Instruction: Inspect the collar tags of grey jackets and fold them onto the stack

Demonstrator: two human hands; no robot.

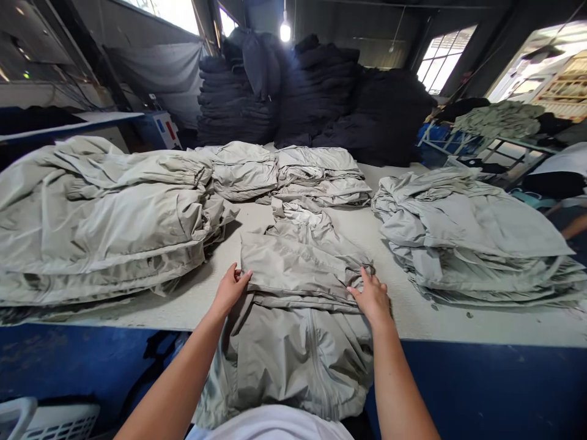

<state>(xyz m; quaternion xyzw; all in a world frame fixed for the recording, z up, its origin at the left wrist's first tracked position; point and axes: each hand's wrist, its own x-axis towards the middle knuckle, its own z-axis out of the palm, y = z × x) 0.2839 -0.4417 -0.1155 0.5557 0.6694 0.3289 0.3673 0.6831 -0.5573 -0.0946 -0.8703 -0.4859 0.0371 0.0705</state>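
A light grey-green jacket [293, 272] lies front up on the table, its collar pointing away from me and its sleeves folded across the body. The lower part, with a zipper line down the middle, hangs over the table's front edge toward me. My left hand [233, 287] is at the left edge of the folded sleeve, thumb touching the cloth and fingers apart. On the right, my right hand [373, 298] has its thumb and fingers closed on the bunched sleeve cloth.
Piled grey garments [101, 220] stand on the left, with another pile [477, 232] on the right. Folded garment stacks [316, 174] lie behind the jacket on the white table [215, 299]. Dark garments [316, 91] rise high beyond. A white basket [64, 421] sits low at left.
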